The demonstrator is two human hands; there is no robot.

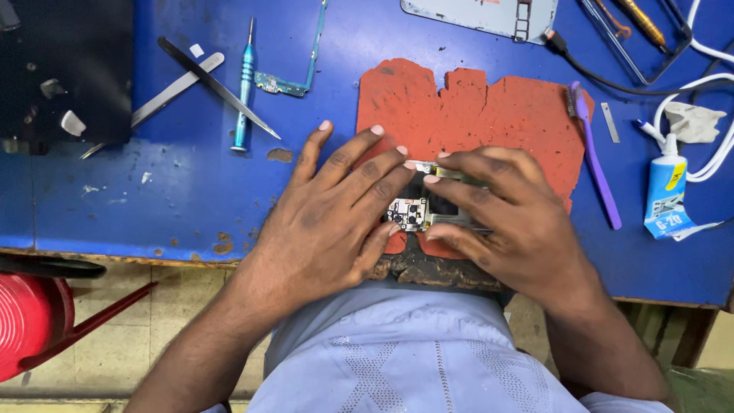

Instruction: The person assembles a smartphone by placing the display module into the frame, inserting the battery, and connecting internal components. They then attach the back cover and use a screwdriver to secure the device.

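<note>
head view is looking straight down at a blue bench (pixel 176 191) with a worn near edge. both hands are meeting over a small circuit board (pixel 417 213) that is lying on a ragged red mat (pixel 474 107) near the middle of the bench, toward the near edge. the left hand (pixel 329 222) is spreading its fingers over the left end of the circuit board, with the fingertips pressing on it and the thumb tucking under its near side. the right hand (pixel 505 222) is curling around the right end of the circuit board, pinching it between the forefinger on the far edge and the thumb on the near edge. so both hands are closing narrowly on the same board, touching each other at the fingertips.

to the far left, a teal screwdriver (pixel 244 84) is lying beside two crossing tweezers (pixel 206 80), one dark and one silver. just right of the screwdriver a thin green board strip (pixel 294 80) is lying. a dark box (pixel 65 69) is sitting at the far left corner. right of the mat a purple brush (pixel 596 160) is lying, touching the mat's edge, and further right a white and blue glue tube (pixel 664 191) is resting near white cables (pixel 707 115). a pale phone back cover (pixel 482 15) is lying at the far edge. a red stool (pixel 30 313) is standing on the floor at the near left.
</note>
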